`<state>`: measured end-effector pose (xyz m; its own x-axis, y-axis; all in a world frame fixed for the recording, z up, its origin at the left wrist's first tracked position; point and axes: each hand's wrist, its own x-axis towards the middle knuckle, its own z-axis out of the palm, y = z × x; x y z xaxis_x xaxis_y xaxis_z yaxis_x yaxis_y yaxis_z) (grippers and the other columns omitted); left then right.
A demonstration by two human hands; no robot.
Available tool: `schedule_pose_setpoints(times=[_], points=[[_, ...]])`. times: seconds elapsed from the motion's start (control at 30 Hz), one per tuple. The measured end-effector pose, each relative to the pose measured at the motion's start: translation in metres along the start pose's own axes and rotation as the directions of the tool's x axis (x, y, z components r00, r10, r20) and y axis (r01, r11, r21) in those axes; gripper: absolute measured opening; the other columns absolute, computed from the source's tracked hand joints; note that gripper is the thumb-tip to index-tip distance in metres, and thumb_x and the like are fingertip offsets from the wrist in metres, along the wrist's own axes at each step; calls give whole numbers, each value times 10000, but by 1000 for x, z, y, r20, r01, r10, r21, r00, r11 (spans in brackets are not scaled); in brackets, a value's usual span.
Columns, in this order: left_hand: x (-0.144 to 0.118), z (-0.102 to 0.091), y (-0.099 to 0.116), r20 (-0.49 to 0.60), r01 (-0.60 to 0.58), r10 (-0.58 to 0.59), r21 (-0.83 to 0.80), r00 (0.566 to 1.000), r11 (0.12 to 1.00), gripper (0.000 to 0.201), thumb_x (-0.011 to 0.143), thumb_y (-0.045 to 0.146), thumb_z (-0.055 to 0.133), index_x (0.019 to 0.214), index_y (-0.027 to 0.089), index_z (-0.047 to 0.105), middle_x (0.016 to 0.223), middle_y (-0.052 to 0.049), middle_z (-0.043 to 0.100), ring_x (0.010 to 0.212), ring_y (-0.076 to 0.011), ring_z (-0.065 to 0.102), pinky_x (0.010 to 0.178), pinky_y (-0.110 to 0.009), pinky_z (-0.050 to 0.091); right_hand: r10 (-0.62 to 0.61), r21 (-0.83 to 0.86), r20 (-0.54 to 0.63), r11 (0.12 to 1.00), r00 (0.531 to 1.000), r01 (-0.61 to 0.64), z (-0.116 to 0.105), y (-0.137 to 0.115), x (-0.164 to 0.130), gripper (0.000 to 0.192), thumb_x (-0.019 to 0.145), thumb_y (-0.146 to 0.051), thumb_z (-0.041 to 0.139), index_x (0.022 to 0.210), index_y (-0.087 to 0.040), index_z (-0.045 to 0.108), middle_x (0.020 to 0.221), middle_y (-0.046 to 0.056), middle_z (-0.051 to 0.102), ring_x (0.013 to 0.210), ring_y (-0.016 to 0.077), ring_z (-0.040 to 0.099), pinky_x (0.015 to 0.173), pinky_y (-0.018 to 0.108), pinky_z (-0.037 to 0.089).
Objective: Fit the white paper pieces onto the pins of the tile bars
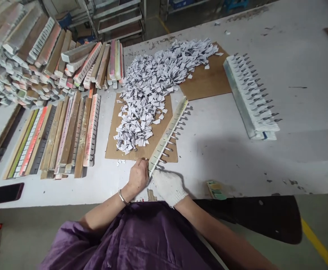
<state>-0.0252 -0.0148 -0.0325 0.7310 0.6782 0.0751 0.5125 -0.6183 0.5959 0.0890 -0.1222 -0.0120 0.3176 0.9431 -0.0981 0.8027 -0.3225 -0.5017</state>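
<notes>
two hands meet at the near end of one long slotted strip (168, 132), centre frame; its long axis runs from lower centre up toward upper right, metal clips along its right edge. bare left hand (138, 175) pinches that end, gloved right hand (169, 186) curled beside it, grip unclear. paper pieces (155, 88) heaped on cardboard (112, 142); stacked strips (34, 56) upper left, loaded strip stack (250, 95) right on worktop (293, 157).

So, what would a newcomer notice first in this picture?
First, the big heap of small white folded papers, spread over brown cardboard sheets in the middle of the table. Next, the long strip with metal pins, held at its near end by the bare left hand and the white-gloved right hand. At far left, stacks of similar strips are piled high.
</notes>
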Motion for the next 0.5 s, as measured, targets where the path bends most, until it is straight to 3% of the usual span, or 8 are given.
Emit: schedule_pose_setpoints(times=[0.13, 0.23, 0.33, 0.4, 0.5], points=[[2, -8, -1, 2, -21, 22, -60, 1000, 998, 240, 999, 148, 385, 1017, 168, 624, 991, -113, 668, 878, -214, 653, 828, -346, 551, -11, -115, 8, 993, 1000, 12, 2, 1, 1, 334, 963, -157, 372, 865, -142, 691, 727, 110, 717, 649, 199, 679, 579, 294, 332], [15, -27, -11, -18, -27, 26, -87, 1000, 996, 196, 1022, 226, 440, 1040, 182, 631, 1009, -85, 688, 896, -200, 657, 838, -340, 543, 40, -114, -39, 993, 998, -44, 1, 3, -1, 287, 1012, -273, 402, 991, -174, 670, 802, 91, 752, 660, 203, 696, 568, 289, 389], [34, -48, -26, -74, 58, -50, 113, 996, 992, 158, 988, 189, 497, 1092, 162, 613, 1076, -110, 642, 954, -224, 624, 861, -371, 522, 83, -67, -99, 994, 992, -90, 8, 7, -7, 283, 1015, -306, 433, 1184, -176, 618, 1016, 89, 781, 821, 216, 742, 652, 287, 467], [43, -56, -37, -59, 92, -81, 229, 995, 969, 130, 925, 105, 540, 1022, 146, 616, 1056, -128, 615, 967, -249, 597, 872, -391, 505, 118, 5, -123, 993, 985, -118, 19, 12, -14, 318, 1003, -312, 437, 1240, -187, 608, 1133, 97, 765, 902, 222, 747, 720, 293, 504], [46, -58, -47, -47, 92, -83, 251, 995, 964, 158, 859, 18, 548, 867, 166, 603, 934, -109, 611, 895, -246, 579, 826, -376, 497, 88, 57, -122, 995, 989, -81, 40, 25, -28, 365, 963, -291, 404, 1233, -215, 638, 1258, 142, 716, 990, 269, 737, 761, 349, 536]])
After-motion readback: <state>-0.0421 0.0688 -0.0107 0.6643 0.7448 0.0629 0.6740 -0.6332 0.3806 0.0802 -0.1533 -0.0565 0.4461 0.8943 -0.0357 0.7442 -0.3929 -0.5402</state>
